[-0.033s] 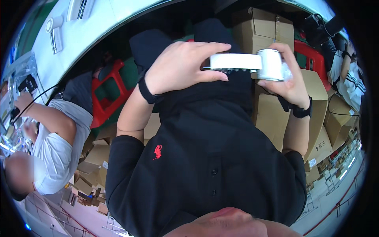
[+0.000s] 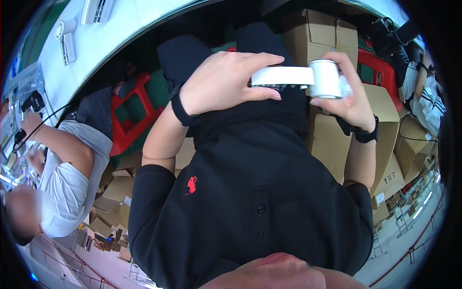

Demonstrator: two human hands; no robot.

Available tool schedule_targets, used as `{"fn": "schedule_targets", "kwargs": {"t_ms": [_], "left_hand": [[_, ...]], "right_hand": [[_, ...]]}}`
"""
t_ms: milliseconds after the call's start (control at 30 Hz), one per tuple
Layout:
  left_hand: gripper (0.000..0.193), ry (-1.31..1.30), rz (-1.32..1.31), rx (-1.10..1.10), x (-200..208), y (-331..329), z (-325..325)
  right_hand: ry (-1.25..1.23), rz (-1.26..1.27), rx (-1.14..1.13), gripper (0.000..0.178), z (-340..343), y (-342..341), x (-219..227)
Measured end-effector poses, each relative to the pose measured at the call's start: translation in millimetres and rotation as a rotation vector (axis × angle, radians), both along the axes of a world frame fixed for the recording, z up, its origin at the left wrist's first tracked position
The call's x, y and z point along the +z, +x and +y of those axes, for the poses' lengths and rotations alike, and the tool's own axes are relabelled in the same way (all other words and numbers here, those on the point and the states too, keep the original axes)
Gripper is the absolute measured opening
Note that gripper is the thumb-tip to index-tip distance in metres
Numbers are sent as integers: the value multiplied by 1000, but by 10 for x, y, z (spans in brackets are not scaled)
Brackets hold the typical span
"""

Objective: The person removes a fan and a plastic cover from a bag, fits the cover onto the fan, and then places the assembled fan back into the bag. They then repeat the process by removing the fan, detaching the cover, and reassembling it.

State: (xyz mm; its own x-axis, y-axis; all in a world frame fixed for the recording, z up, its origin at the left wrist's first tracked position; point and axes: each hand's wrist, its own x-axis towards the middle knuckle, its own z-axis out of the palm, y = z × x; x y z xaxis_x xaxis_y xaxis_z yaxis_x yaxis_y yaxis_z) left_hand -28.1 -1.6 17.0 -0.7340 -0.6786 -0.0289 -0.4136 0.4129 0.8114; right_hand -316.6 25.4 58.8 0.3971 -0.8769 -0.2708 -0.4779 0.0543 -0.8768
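Observation:
Above my lap I hold a white hand-held device (image 2: 283, 76) between both hands. It has a cylindrical white head (image 2: 325, 79) and a long body with a dark toothed-looking strip along its lower side. My left hand (image 2: 226, 79) grips the far left end of the body between thumb and fingers. Around the cylinder is my right hand (image 2: 353, 94), with the thumb below and a finger over the top. Something clear and crinkled, like plastic film (image 2: 345, 87), shows between the cylinder and my right palm.
On the white table (image 2: 125, 31) at upper left lies a similar white device (image 2: 66, 41), with part of another beyond it. Cardboard boxes (image 2: 332, 139) stand at right, near a red stool (image 2: 378, 67). Another red stool (image 2: 134, 115) and a person in white (image 2: 72, 188) are at left.
The white device and my right hand have shifted slightly to the left. My left hand stays nearly in place, and both hands keep their hold.

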Motion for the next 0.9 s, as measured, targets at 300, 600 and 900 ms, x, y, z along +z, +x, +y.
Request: {"fn": "schedule_targets", "kwargs": {"t_ms": [300,600,900], "left_hand": [[58,638,754,-26,-146,31,42],[40,1074,1026,213,-188,191,102],[62,1116,1037,277,-160,96,240]], "right_hand": [[498,-443,-235,70,-125,163,-286],[476,-503,-171,90,-46,224,-230],[521,-533,-116,106,-107,81,-364]]}}
